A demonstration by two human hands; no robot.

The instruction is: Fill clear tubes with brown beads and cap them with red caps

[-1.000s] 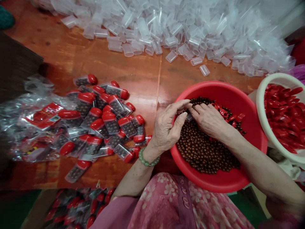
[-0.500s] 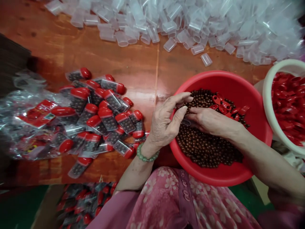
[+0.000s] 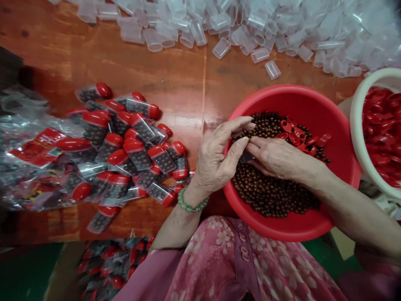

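Note:
My left hand (image 3: 216,154) curves over the left rim of a red basin (image 3: 341,129), its index finger and thumb apart. The tip of its thumb meets the fingers of my right hand (image 3: 272,155). Those right fingers are closed on a small clear plastic tube (image 3: 247,157), mostly hidden beneath them. Under both hands lies a heap of shiny brown beads (image 3: 275,196). Several red plastic caps (image 3: 293,131) rest on the beads, right behind my right hand.
Clear plastic tubes (image 3: 222,48) are piled along the table's (image 3: 175,75) far side. To the left lie bead-filled tubes with red caps (image 3: 138,154), beside clear bags (image 3: 28,175). A white tub (image 3: 357,125) of red caps stands right of the basin. More filled tubes (image 3: 109,263) sit below the table edge.
The view has shifted slightly. My right fingers have drawn closer together against my left thumb, and less of the clear tube's rim shows. The left hand keeps its curved shape.

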